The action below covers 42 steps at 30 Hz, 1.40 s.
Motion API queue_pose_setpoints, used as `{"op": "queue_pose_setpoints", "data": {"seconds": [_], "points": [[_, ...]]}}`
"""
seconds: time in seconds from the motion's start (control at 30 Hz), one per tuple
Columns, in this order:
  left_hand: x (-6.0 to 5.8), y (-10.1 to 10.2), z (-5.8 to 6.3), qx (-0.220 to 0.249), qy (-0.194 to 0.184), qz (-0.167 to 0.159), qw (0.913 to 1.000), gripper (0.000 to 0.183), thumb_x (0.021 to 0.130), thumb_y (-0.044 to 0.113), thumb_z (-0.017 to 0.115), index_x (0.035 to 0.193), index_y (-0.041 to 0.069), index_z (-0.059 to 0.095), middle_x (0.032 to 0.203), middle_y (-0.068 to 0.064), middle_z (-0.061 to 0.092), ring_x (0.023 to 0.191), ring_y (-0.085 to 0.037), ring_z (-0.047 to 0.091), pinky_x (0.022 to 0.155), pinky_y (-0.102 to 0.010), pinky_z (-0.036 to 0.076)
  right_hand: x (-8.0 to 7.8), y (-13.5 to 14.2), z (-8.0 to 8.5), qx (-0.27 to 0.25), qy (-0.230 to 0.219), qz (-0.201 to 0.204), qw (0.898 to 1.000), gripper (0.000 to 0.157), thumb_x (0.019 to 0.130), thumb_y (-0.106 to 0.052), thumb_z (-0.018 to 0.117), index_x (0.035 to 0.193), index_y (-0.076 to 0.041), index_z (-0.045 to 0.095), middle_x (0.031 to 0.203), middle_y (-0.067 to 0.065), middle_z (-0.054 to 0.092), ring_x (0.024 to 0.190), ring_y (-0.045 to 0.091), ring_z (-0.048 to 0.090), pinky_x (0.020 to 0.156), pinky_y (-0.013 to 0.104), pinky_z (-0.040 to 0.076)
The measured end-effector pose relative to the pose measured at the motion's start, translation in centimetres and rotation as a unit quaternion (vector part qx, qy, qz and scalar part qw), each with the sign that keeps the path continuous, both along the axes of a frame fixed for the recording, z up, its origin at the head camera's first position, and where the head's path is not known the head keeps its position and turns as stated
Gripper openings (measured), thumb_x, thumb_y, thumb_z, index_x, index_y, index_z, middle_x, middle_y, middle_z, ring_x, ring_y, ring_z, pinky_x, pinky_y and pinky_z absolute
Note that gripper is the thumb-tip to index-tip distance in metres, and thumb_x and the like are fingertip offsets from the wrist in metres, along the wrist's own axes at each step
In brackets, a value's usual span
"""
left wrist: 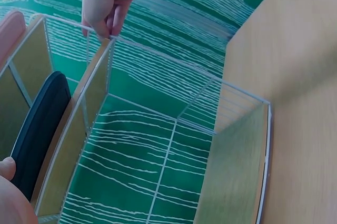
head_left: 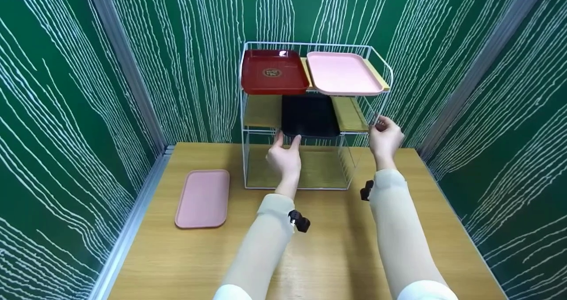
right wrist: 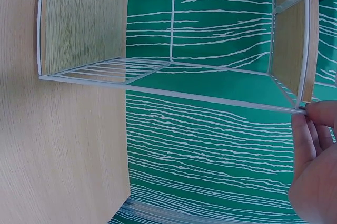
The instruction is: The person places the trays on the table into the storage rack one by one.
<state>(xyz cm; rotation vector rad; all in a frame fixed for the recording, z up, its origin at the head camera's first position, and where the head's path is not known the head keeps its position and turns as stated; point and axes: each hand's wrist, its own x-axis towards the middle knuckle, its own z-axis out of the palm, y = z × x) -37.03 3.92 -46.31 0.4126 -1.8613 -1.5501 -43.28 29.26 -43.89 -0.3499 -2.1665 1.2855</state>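
A black tray (head_left: 310, 115) lies on the middle level of a white wire rack (head_left: 243, 158) with wooden shelves. At the tray's front edge is my left hand (head_left: 284, 160), its thumb and a finger spread apart against it. The left wrist view shows the thumb (left wrist: 7, 168) right at the rim of this tray (left wrist: 45, 129); the other fingers are hidden there. My right hand (head_left: 385, 138) pinches the rack's right front upright at the height of the middle shelf. That grip shows in the right wrist view, with the fingers (right wrist: 303, 140) at the shelf's corner.
On the rack's top level sit a dark red tray (head_left: 274, 83) and a pink tray (head_left: 345, 74), side by side. Another pink tray (head_left: 203, 198) lies on the wooden table (head_left: 319, 247), left of the rack. Green walls with white lines (head_left: 199, 60) enclose the table.
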Motion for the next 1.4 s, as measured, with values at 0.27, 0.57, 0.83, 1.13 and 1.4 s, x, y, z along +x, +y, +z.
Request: {"op": "queue_pose_setpoints", "data": {"seconds": [0.27, 0.57, 0.83, 1.13, 1.4], "points": [[-0.6, 1.0, 0.2, 0.023, -0.024, 0.010, 0.9994, 0.050, 0.086, 0.032, 0.092, 0.129, 0.010, 0.079, 0.132, -0.005, 0.074, 0.125, -0.026, 0.068, 0.103, -0.041, 0.055, 0.3, 0.0, 0.0, -0.018, -0.014, 0.019, 1.000, 0.037, 0.102, -0.008, 0.065, 0.139, -0.011, 0.072, 0.124, 0.014, 0.076, 0.109, 0.024, 0.071, 0.093, 0.039, 0.057], [-1.0, 2.0, 1.0, 0.028, -0.062, 0.015, 0.9976, 0.047, 0.088, 0.035, 0.091, 0.129, 0.014, 0.080, 0.129, -0.007, 0.075, 0.120, -0.029, 0.071, 0.100, -0.044, 0.057, 0.3, 0.1, 0.1, -0.021, -0.012, 0.022, 0.999, 0.038, 0.102, -0.008, 0.066, 0.139, -0.010, 0.071, 0.125, 0.015, 0.076, 0.110, 0.024, 0.071, 0.096, 0.039, 0.057], [-1.3, 2.3, 1.2, 0.020, -0.090, 0.027, 0.9954, 0.045, 0.088, 0.039, 0.090, 0.126, 0.019, 0.082, 0.124, -0.008, 0.077, 0.113, -0.031, 0.074, 0.094, -0.048, 0.059, 0.0, 0.1, -0.1, -0.006, -0.009, 0.012, 1.000, 0.037, 0.102, -0.009, 0.065, 0.138, -0.011, 0.073, 0.123, 0.013, 0.077, 0.109, 0.024, 0.072, 0.094, 0.038, 0.057], [-1.5, 2.4, 1.4, 0.018, -0.096, 0.026, 0.9949, 0.043, 0.088, 0.040, 0.089, 0.126, 0.020, 0.082, 0.123, -0.008, 0.078, 0.111, -0.032, 0.075, 0.092, -0.049, 0.059, 0.0, 0.1, 0.0, -0.009, -0.002, 0.015, 1.000, 0.035, 0.102, -0.010, 0.067, 0.136, -0.012, 0.074, 0.124, 0.013, 0.077, 0.110, 0.023, 0.073, 0.096, 0.038, 0.058], [-1.8, 2.6, 1.4, 0.019, -0.090, 0.032, 0.9953, 0.042, 0.089, 0.039, 0.089, 0.126, 0.019, 0.082, 0.124, -0.007, 0.077, 0.110, -0.031, 0.075, 0.091, -0.048, 0.060, 0.0, 0.1, 0.1, -0.018, -0.004, 0.018, 1.000, 0.036, 0.101, -0.009, 0.068, 0.136, -0.012, 0.074, 0.123, 0.013, 0.078, 0.108, 0.022, 0.073, 0.094, 0.036, 0.058]]}}
